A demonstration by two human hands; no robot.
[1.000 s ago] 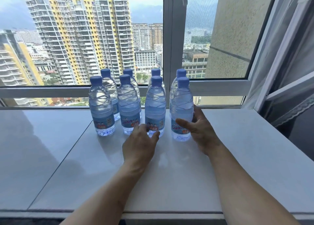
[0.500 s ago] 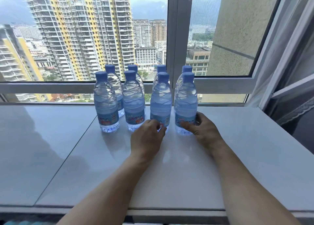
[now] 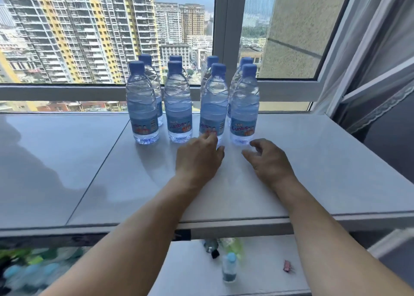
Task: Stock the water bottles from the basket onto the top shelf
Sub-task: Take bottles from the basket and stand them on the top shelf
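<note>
Left hand (image 3: pixel 199 159) touches one of eight upright water bottles (image 3: pixel 178 103) on shelf (image 3: pixel 313 161).

A high-rise flat, most likely a home, is suggested. A large window (image 3: pixel 112 38) with a pale frame is seen behind a glossy white shelf (image 3: pixel 313 161), and tall residential towers (image 3: pixel 74 27) and lower city blocks are looked down on through the glass. A sheer lace-edged curtain (image 3: pixel 378 107) is hung at the right. Eight water bottles (image 3: pixel 178 103) are lined up by the window, and small blurred household items are kept below
</note>
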